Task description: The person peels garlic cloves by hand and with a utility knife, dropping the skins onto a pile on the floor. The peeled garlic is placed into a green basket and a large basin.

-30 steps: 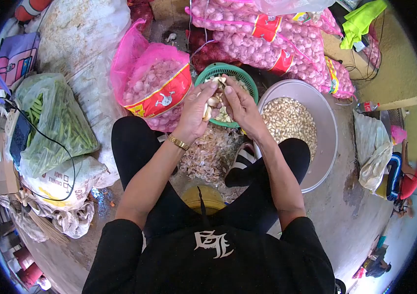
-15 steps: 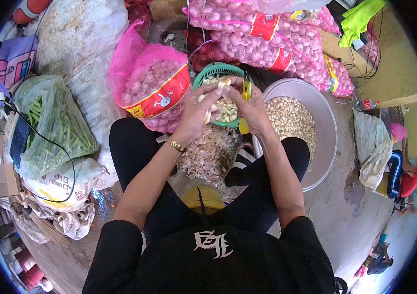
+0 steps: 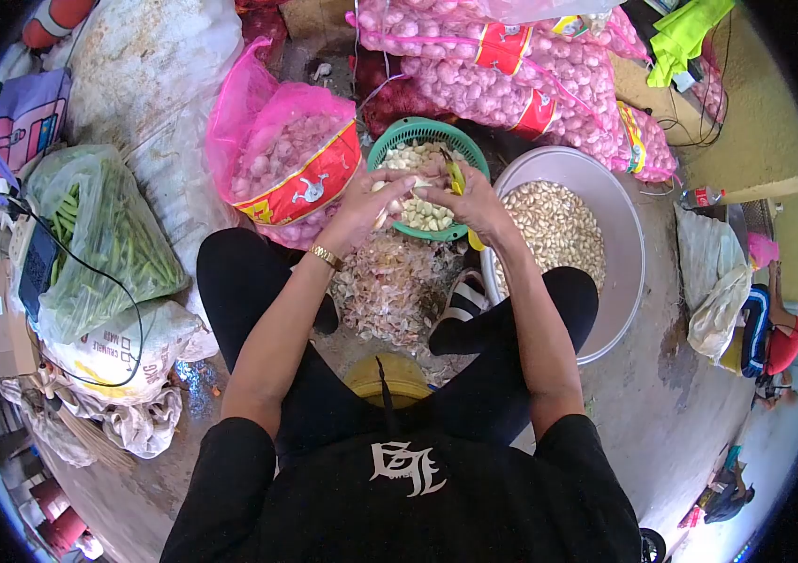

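Observation:
My left hand (image 3: pixel 371 208), with a gold watch on the wrist, is closed around pale garlic cloves near the front left of a green basket (image 3: pixel 477 155). My right hand (image 3: pixel 474 202) is closed on a yellow-handled cutter (image 3: pixel 457 178) over the basket's right side. Its fingertips are close to my left fingers, with a whitish clove between them. Peeled garlic (image 3: pixel 429 214) lies in the basket. Below the hands a heap of papery skins (image 3: pixel 385 291) covers the floor. To the right stands a large pale tub (image 3: pixel 626 272) holding many unpeeled cloves (image 3: pixel 554 230).
An open pink net bag of garlic (image 3: pixel 291 159) stands left of the basket. Full garlic sacks (image 3: pixel 511 89) are stacked behind. Green beans in a plastic bag (image 3: pixel 108 244) lie at the left. People (image 3: pixel 783 347) are at the far right edge.
Both hands have lowered slightly, and the fingertips of my right hand have moved down and left. The cutter tilts more to the left. More of the peeled garlic at the back of the basket shows.

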